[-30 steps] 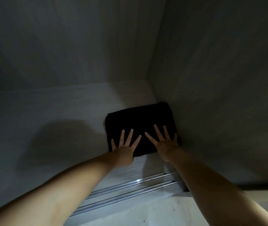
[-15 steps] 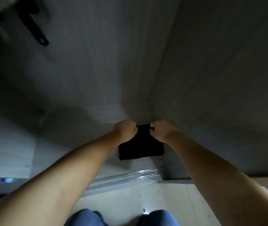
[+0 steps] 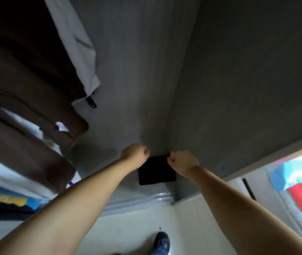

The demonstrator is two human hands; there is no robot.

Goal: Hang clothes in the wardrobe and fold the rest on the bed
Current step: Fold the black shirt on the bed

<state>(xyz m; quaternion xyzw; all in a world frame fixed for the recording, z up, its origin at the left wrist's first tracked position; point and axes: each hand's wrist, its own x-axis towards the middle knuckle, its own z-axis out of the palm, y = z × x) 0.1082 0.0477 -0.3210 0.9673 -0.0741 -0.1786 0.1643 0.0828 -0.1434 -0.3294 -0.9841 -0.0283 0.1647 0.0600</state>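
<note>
Hands over wardrobe floor, both arms bare and stretched forward. Left hand (image 3: 136,153) is curled into a fist, fingers (image 3: 146,151) together, above the far left corner of a black cloth (image 3: 156,173); whether it pinches the cloth edge cannot be told from this angle. Right hand (image 3: 182,161) is likewise curled, fingers (image 3: 170,157) together at the far right corner of the cloth, seemingly touching its edge, but a grip is not clear. Cloth is folded into a flat dark rectangle and lies on the wardrobe floor (image 3: 98,153) in the right rear corner, beside the side wall (image 3: 247,80) and just behind the sliding-door track (image 3: 139,200). Brown garments (image 3: 23,85) hang at upper left, with a white garment (image 3: 76,39) behind them and a small black tab (image 3: 91,102) dangling at its lower end. More fabric in white, blue and yellow (image 3: 5,196) sits at lower left. Outside the wardrobe at right, a bright blue, white and red fabric (image 3: 300,173) shows. One dark shoe (image 3: 162,241) stands on the pale room floor (image 3: 139,232) at the bottom edge.
</note>
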